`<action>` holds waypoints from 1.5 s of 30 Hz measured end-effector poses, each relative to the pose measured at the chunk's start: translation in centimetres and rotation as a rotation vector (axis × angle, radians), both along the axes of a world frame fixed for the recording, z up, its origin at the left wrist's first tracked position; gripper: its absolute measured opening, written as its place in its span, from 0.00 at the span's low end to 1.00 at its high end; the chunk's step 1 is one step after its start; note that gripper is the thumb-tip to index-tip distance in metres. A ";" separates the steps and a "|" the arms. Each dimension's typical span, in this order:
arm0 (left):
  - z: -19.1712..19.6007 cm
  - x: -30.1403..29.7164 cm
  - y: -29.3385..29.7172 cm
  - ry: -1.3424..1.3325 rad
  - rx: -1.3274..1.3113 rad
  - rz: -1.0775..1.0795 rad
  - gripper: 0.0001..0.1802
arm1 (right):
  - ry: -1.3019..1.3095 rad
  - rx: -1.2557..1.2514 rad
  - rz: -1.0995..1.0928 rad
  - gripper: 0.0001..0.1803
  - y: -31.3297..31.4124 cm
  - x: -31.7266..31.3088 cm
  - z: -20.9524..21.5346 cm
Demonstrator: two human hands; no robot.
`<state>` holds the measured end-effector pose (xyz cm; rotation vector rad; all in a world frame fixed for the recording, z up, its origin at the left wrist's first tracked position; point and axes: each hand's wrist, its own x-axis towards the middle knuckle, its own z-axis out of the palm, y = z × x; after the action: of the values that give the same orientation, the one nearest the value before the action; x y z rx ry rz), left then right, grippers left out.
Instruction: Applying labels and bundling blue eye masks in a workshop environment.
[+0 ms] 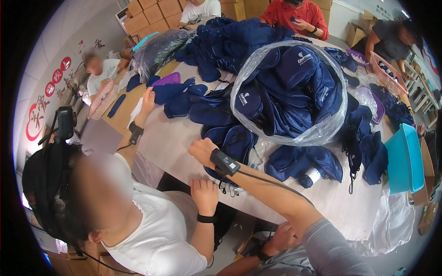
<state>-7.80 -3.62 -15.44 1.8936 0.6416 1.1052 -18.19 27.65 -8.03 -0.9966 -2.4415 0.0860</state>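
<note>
From the right, my grey-sleeved arm reaches across to the left over the table edge. At its end my right hand point(203, 152) is closed, fingers curled down beside navy satin fabric pieces point(237, 142); what it holds, if anything, is hidden. Low in the view my left hand point(282, 238), with a black wristband, stays close to my body below the table edge. Its fingers are curled in, and I cannot see anything in them. A large clear plastic bag point(235, 99) stands open on the table, packed with navy fabric pieces point(299, 69) bearing white print.
Close at my left, a co-worker in white point(156, 221) reaches onto the table point(331, 211). A navy bundle with a white band point(309, 177) lies before the bag. A turquoise bin point(405, 158) stands right; pink baskets point(101, 100) and other workers surround the table.
</note>
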 end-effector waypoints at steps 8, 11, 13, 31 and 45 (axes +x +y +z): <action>-0.2 0.2 -0.2 0.006 0.001 0.001 0.20 | -0.069 0.017 0.012 0.03 1.5 -1.3 0.0; -0.6 0.1 -0.4 0.011 -0.017 0.011 0.19 | -0.002 -0.080 -0.028 0.03 1.7 -0.5 0.1; -0.4 -0.1 -0.4 0.019 -0.031 0.027 0.19 | 0.028 -0.136 -0.045 0.03 1.3 -0.1 0.3; -4.3 0.3 -1.3 0.081 0.215 -0.039 0.18 | -0.207 0.062 0.104 0.04 0.7 -2.5 1.1; 4.4 -0.5 1.2 0.159 -0.058 0.060 0.23 | 0.443 0.087 -0.238 0.08 -13.7 32.0 19.8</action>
<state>-8.32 -2.39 -11.00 1.9359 0.8156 0.9696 13.79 13.97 11.73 -1.0888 -1.9008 0.1056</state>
